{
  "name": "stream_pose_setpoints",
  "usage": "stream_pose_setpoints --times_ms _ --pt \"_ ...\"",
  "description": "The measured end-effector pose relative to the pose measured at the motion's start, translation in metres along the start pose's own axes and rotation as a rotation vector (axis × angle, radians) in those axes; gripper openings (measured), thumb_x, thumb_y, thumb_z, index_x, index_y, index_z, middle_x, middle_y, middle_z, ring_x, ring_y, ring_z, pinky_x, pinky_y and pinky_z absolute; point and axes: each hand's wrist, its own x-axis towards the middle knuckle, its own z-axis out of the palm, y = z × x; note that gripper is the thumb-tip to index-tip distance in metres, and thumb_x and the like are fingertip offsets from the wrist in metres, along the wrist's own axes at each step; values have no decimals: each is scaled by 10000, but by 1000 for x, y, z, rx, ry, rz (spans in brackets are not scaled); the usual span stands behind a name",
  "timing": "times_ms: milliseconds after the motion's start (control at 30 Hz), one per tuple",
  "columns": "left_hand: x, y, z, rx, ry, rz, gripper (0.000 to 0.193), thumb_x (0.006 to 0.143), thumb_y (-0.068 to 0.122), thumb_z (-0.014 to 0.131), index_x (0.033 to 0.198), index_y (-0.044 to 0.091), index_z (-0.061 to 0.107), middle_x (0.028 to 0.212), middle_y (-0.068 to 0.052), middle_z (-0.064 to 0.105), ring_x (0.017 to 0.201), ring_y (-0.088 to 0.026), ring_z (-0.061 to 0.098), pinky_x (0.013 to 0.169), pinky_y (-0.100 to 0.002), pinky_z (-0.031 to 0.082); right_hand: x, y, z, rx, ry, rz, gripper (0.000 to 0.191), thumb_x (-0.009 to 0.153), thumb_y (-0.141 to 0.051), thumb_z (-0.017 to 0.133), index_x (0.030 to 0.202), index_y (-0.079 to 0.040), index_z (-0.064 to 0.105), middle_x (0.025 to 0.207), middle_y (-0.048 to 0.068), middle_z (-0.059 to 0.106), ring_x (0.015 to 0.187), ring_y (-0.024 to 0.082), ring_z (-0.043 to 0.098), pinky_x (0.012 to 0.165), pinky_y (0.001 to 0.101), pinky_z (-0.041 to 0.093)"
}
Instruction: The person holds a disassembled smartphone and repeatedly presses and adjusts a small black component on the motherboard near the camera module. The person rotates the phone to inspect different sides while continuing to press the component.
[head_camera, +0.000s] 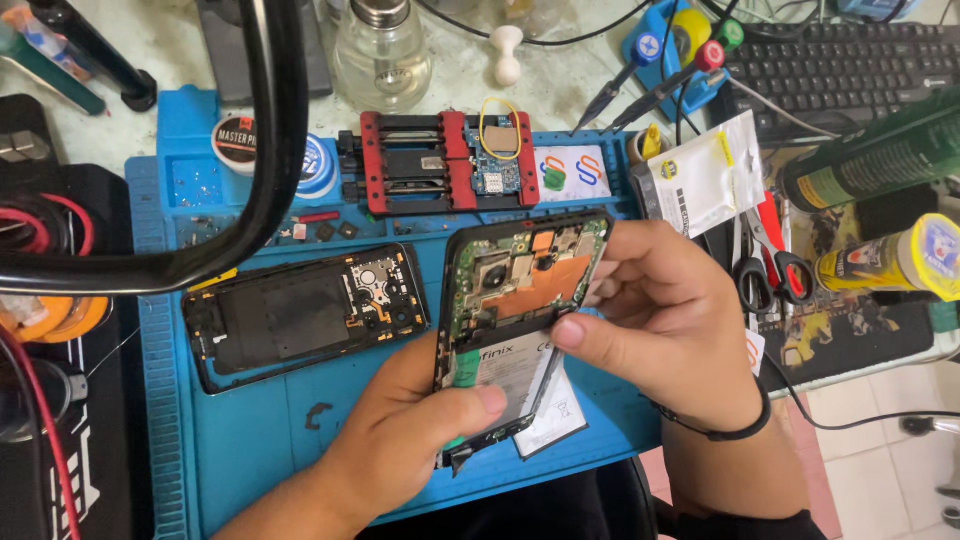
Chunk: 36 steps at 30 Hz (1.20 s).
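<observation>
Both hands hold the opened phone tilted above the blue mat. The left hand grips its lower edge, thumb on the battery; the right hand pinches the right side. Support both long edges evenly, avoiding the bare board. The right fingers are hidden behind the phone, probably curled.

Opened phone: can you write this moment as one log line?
left hand: holds opened phone | right hand: grips its side | back cover: flat on blue mat
</observation>
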Motion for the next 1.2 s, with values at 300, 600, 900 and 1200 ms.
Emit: stream_pose_setpoints --times_ms 300,600,900,1200 --pt "-3 -4 -4 120 6 63 461 952 43 584 1404 -48 603 1294 -86 695 1180 -154 614 1037 -350 490 -3 -3 9 33 11 28 420 937 73 755 1318 1 594 1224 115 722 1157 189 691 1027 348 562" --pt "-6 -10 -7 155 49 75 442 942 50 590 1375 -38 615 1254 -80 704 1133 -146 623 1002 -340 505 -7 2 18 81 3 26 364 1021 43 687 1350 -12 541 1258 104 673 1193 183 651 1052 355 539" --pt "-5 -11 -7 121 73 72 443 938 48 593 1372 -42 615 1265 -95 706 1147 -163 627 1016 -347 490 -7 9 24 190 -5 14 357 1047 25 646 1373 -20 507 1284 102 652 1223 173 622 1089 346 507" --pt "-9 -14 -13 91 89 37 442 927 44 610 1360 -44 617 1253 -93 706 1134 -164 626 1003 -348 489 -4 12 5 185 -23 106 358 951 84 763 1252 -26 602 1078 3 585 1084 101 560 982 286 472"
